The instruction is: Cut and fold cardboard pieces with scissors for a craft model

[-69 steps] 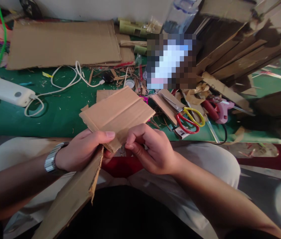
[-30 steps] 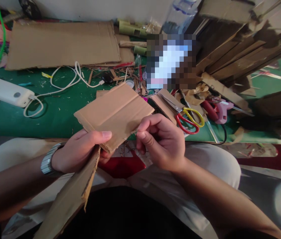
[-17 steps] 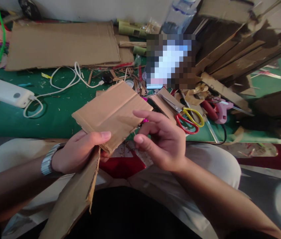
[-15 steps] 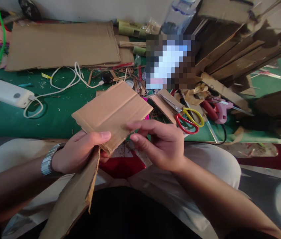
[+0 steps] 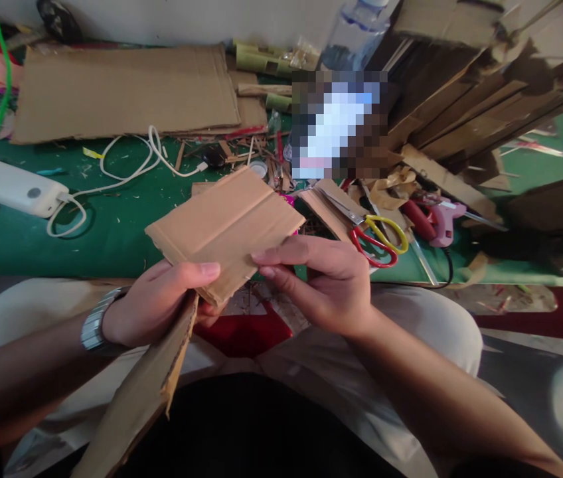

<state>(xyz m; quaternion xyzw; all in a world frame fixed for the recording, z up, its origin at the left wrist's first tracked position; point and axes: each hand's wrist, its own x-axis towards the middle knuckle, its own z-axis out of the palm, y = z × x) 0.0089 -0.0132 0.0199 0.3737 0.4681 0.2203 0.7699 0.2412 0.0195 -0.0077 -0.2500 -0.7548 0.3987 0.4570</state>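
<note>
A small creased piece of brown cardboard (image 5: 224,229) is held flat above my lap. My left hand (image 5: 162,302), with a metal watch on the wrist, grips its near corner, thumb on top. My right hand (image 5: 324,279) pinches the piece's right edge between fingertips and thumb. A second, larger torn cardboard strip (image 5: 137,405) slopes down from under my left hand across my left leg.
A green mat (image 5: 112,226) holds a large cardboard sheet (image 5: 122,89), a white power bank (image 5: 10,187) with a coiled cable (image 5: 127,159), red-and-yellow scissors (image 5: 378,236), a pink glue gun (image 5: 435,219), scraps and a stack of dark cardboard (image 5: 485,99) at the right.
My right hand let go of the cardboard's near corner, opened briefly beside it, then closed again on the right edge. My left hand kept its hold.
</note>
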